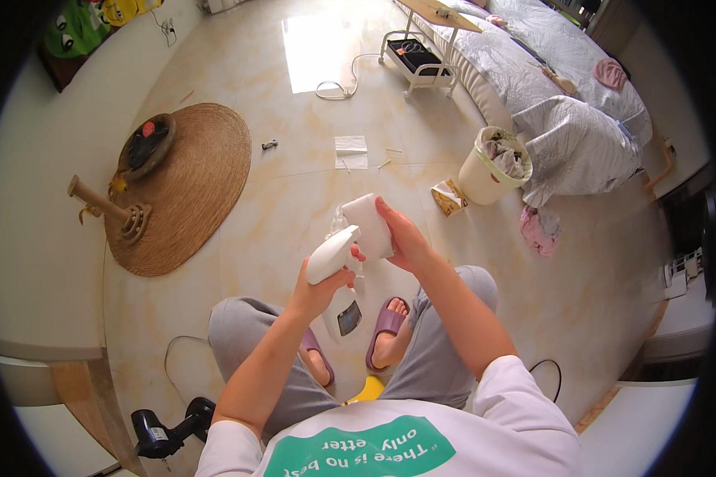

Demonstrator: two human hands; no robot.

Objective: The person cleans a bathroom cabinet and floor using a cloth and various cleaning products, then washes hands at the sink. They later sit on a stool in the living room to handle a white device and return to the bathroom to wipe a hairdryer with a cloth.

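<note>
My left hand (317,294) is wrapped round the neck of a white spray bottle (334,256). The nozzle tilts up toward the right, and the bottle's lower body, with a dark label, hangs below my fingers. Close beside the nozzle, my right hand (406,238) grips a white, block-shaped thing (367,224) by its right side. It could be a thick pad or roll of paper; its exact kind does not show. Crinkled, partly clear material sticks out at its left edge. Both hands are held over the floor in front of my knees.
Ahead on the tiles lie a white tissue sheet (351,153), thin sticks and a small dark object (270,145). A lined waste bin (479,176), brown-and-white pack (449,198) and pink cloth (539,230) are right; a round woven mat (207,191) is left. A black hair dryer (163,433) lies lower left.
</note>
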